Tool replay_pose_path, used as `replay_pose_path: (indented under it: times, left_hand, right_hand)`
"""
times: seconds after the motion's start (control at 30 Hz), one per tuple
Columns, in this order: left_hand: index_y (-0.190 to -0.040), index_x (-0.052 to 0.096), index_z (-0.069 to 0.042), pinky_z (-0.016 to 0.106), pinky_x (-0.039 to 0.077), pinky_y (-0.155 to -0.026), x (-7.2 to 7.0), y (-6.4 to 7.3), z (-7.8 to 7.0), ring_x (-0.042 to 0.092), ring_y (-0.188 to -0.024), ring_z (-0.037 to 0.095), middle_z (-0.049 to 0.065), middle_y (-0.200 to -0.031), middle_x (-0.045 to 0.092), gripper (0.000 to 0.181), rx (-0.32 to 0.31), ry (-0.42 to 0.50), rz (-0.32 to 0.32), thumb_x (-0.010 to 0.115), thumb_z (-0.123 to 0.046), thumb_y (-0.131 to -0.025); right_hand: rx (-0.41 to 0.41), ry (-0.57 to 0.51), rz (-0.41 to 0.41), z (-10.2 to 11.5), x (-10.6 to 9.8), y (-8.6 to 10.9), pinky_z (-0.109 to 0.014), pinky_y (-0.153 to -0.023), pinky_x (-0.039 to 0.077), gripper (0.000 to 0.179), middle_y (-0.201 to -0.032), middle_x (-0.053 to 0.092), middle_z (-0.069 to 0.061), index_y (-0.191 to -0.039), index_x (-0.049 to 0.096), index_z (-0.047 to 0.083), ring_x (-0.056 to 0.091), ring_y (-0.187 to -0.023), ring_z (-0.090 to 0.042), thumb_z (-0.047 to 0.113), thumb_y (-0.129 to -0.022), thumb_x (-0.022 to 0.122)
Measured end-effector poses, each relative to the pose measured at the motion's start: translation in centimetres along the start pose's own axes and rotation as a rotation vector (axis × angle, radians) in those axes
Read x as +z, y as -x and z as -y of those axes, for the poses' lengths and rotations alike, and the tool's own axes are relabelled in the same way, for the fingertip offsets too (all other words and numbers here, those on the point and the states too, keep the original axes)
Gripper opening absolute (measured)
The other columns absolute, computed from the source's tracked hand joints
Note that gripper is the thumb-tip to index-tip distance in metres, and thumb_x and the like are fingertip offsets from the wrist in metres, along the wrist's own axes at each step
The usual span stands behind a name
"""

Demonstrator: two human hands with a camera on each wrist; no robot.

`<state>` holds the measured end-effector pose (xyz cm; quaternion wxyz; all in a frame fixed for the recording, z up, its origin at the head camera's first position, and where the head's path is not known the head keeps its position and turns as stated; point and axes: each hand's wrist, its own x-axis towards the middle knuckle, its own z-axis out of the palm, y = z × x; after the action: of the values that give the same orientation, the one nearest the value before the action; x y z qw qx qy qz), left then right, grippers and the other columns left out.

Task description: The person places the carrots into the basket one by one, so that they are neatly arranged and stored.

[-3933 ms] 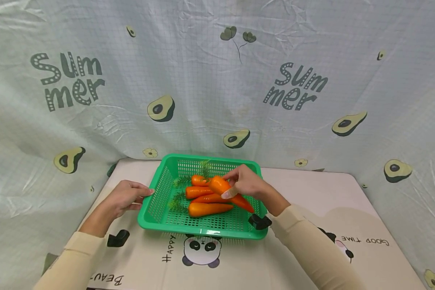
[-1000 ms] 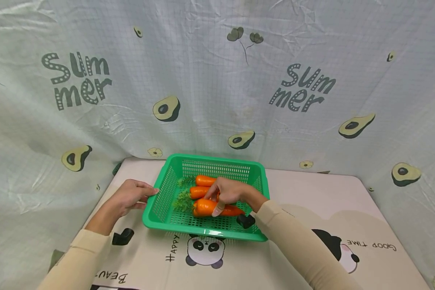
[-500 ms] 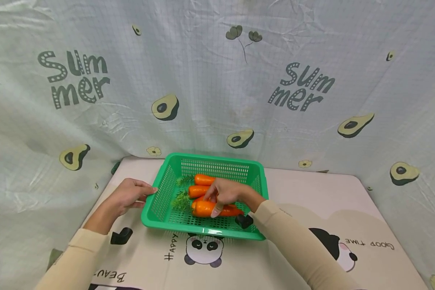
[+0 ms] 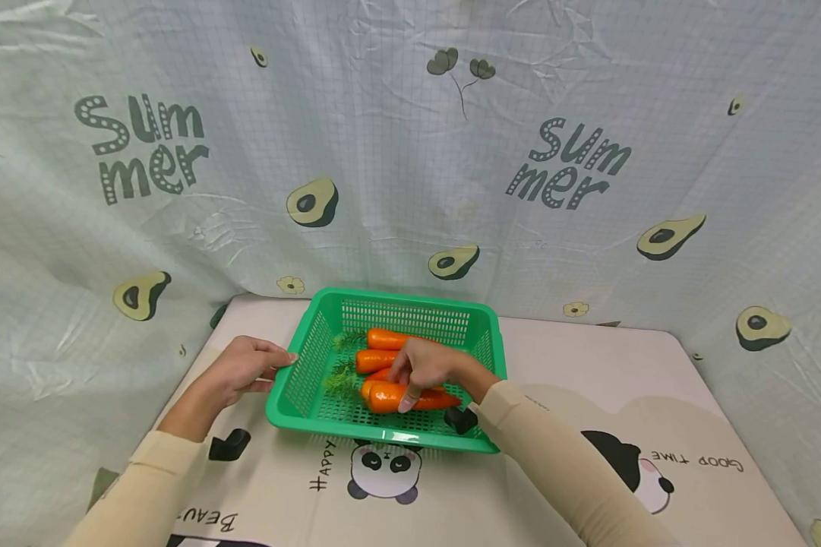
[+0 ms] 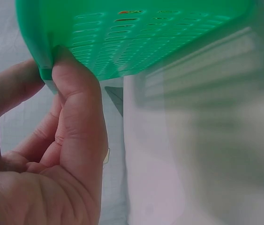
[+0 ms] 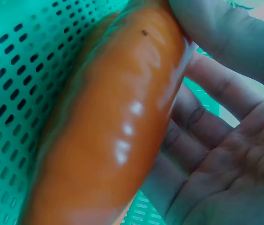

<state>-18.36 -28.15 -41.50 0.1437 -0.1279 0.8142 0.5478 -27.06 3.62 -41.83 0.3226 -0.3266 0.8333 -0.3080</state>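
Observation:
A green plastic basket (image 4: 383, 436) with slotted walls stands on the table. My left hand (image 4: 244, 368) pinches its left rim between thumb and fingers; the left wrist view shows this hand (image 5: 78, 117) at the basket's edge (image 5: 33, 28). Inside, my right hand (image 4: 429, 366) grips the front carrot (image 4: 386, 397), which lies sideways with its tip to the right. Close up in the right wrist view, that carrot (image 6: 108, 122) sits between thumb and fingers (image 6: 211, 122). Behind it lie more carrots (image 4: 376, 361), partly hidden by the hand, with green tops (image 4: 342, 381) on the left.
The light table cover (image 4: 451, 505) carries printed pandas and lettering. A pale curtain (image 4: 383, 152) with avocado prints hangs behind the basket and along both sides. Black wrist mounts (image 4: 229, 445) show beside the forearms.
Since the oldest frame, my right hand has brought the carrot down from over the others to the basket's front. Lately the carrot has shifted slightly right and forward. My left hand keeps the rim.

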Motion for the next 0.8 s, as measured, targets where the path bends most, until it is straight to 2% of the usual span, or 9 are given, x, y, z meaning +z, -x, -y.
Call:
replay_pose_path:
  times: [0.3, 0.6, 0.8]
  left_hand:
    - [-0.121, 0.068, 0.009, 0.03, 0.064, -0.072, 0.09, -0.02, -0.08, 0.073, -0.08, 0.011, 0.002, -0.092, 0.074, 0.037, -0.002, -0.01, -0.004, 0.068, -0.022, -0.101]
    - [-0.121, 0.069, 0.008, 0.03, 0.064, -0.071, 0.06, -0.29, 0.23, 0.073, -0.08, 0.011, 0.001, -0.092, 0.074, 0.036, -0.001, -0.008, -0.005, 0.069, -0.022, -0.101]
    - [-0.12, 0.069, 0.009, 0.03, 0.064, -0.071, 0.05, -0.34, 0.2, 0.073, -0.08, 0.011, 0.001, -0.091, 0.074, 0.035, 0.001, -0.003, -0.005, 0.069, -0.021, -0.101]
  right_hand:
    - [0.027, 0.046, -0.037, -0.14, 0.23, 0.03, -0.037, -0.091, 0.06, 0.044, -0.117, 0.078, -0.007, -0.108, 0.082, 0.006, 0.065, -0.112, -0.021, 0.009, -0.067, 0.098]
    - [-0.038, 0.093, -0.035, -0.09, 0.57, -0.12, -0.031, -0.081, 0.059, 0.037, -0.105, 0.081, -0.004, -0.103, 0.084, 0.01, 0.065, -0.098, -0.017, 0.015, -0.069, 0.098]
    - [-0.043, 0.094, -0.024, -0.09, 0.67, -0.12, -0.03, -0.083, 0.06, 0.038, -0.105, 0.081, -0.003, -0.106, 0.083, 0.009, 0.067, -0.097, -0.014, 0.017, -0.071, 0.097]
